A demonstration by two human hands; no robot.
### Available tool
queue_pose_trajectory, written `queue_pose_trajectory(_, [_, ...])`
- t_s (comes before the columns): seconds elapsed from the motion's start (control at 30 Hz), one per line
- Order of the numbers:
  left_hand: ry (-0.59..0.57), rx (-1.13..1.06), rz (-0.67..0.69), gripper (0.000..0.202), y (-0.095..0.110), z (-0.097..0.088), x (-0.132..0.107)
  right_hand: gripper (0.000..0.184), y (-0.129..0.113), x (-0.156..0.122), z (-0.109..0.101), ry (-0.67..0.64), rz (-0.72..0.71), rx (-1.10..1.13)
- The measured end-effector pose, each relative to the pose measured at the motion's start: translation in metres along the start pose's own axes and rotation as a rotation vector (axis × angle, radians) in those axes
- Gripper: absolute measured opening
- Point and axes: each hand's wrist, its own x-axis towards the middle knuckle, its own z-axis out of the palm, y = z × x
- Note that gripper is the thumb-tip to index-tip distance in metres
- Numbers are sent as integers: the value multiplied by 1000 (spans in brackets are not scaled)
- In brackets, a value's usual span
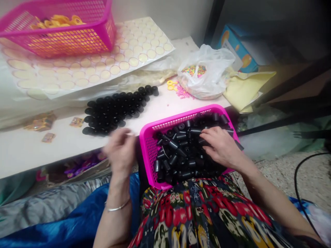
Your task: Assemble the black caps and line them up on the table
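Note:
A pink plastic basket [147, 137] rests on my lap, full of small black cylinders [178, 151]. My right hand [219, 146] lies on the cylinders inside the basket, fingers curled down among them. My left hand [120, 150] hovers just left of the basket near the white table's front edge; it is smeared by motion, fingers bent. On the table beyond it, several black cylinders stand packed in rows [116, 108].
A second pink basket [77, 38] with yellow rings sits at the back left on a sheet of round stickers [129, 51]. A plastic bag of coloured beads [204, 72], yellow rings [171, 85], small printed packets [41, 124] and a blue box [238, 48] lie around.

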Motion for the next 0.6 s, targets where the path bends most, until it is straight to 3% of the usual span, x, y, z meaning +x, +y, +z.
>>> queue_pose_trajectory(0.1, [-541, 89, 311, 8, 49, 54, -31, 16, -6, 7, 0, -59, 3, -173])
queue_pose_trajectory(0.17, [-798, 221, 405, 6, 67, 80, -42, 13, -7, 9, -2, -72, 0, -188])
queue_pose_trajectory(0.2, [-863, 298, 413, 6, 72, 89, -45, 13, -6, 9, -2, -63, 8, -154])
queue_pose_trajectory(0.3, [-926, 497, 384, 6, 78, 105, -46, 22, -1, 7, -3, 89, 84, 168])
queue_pose_trajectory(0.43, [-987, 622, 297, 10, 83, 111, -38, 34, 3, 5, -3, 343, 347, 975])
queue_pose_trajectory(0.53, [-1034, 654, 282, 11, 89, 113, -34, 34, 5, 9, -4, 334, 512, 1469])
queue_pose_trajectory(0.6, [-1042, 673, 290, 11, 94, 113, -33, 33, 6, 12, -5, 290, 551, 1643])
